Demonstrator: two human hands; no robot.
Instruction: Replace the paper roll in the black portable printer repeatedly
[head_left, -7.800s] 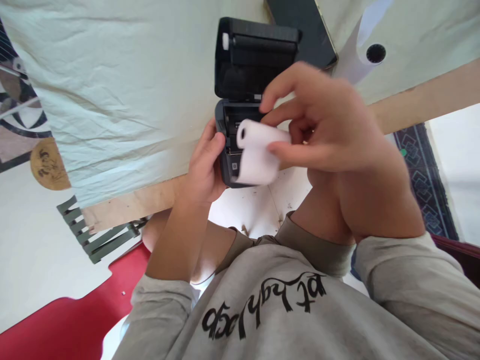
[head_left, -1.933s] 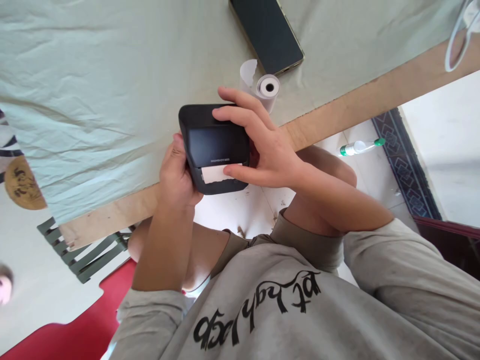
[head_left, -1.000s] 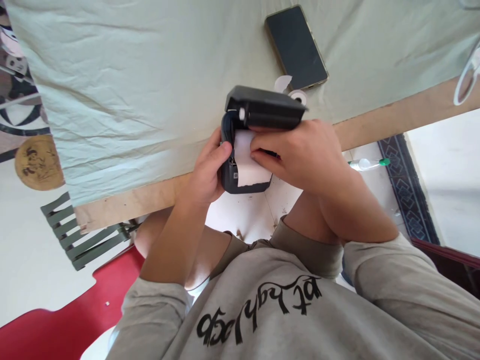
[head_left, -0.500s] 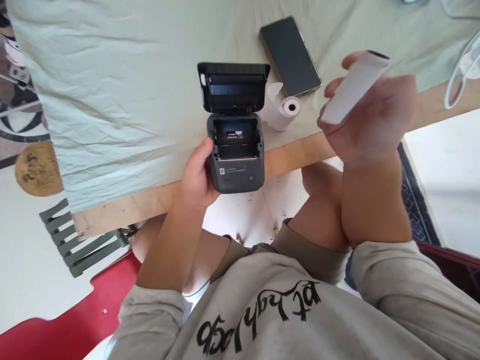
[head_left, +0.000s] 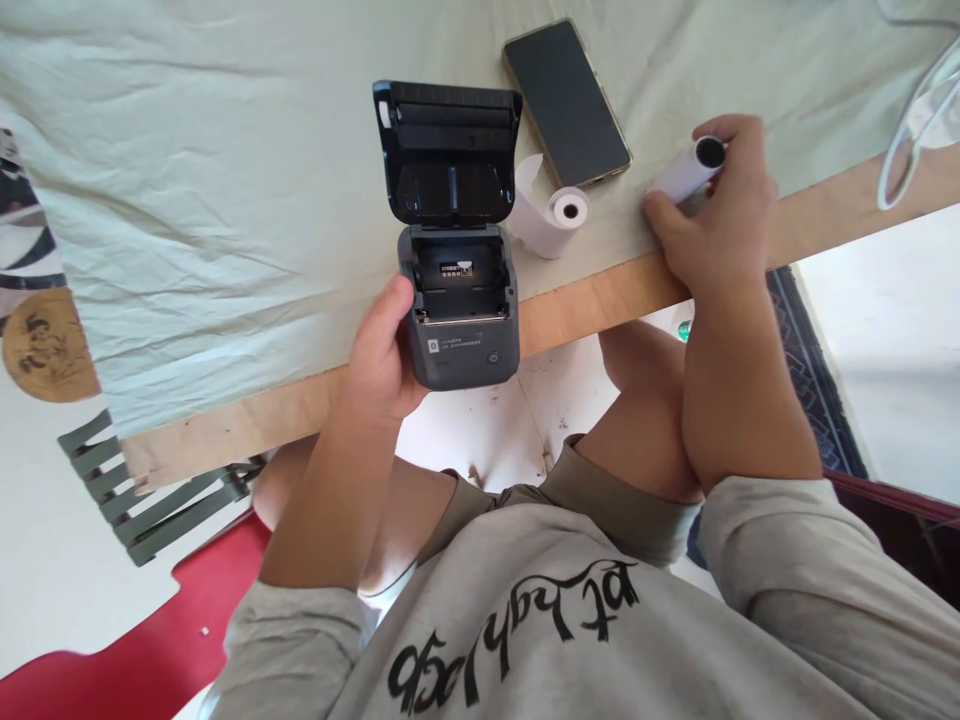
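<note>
My left hand [head_left: 382, 350] grips a dark grey portable label printer [head_left: 466, 355] by its left side, at the table's front edge. The printer's lid stands raised, and no roll lies in its bay. My right hand [head_left: 724, 215] is closed around a thin white paper tube [head_left: 679, 172] with a dark hollow end, low over the cloth at the right. Between the hands, a white paper roll [head_left: 559, 222] rests on the table with its loose end curling up to the left.
A dark smartphone [head_left: 570, 100] lies behind the paper roll. Pale green cloth [head_left: 225, 200] covers the table, whose wooden edge [head_left: 585, 312] shows in front. A white cable [head_left: 900, 150] loops at the far right. A red chair [head_left: 135, 635] is at lower left.
My right hand has come down to the table with the paper tube and turned, so its hollow end now shows. The printer's lid leans farther back, its inside more visible.
</note>
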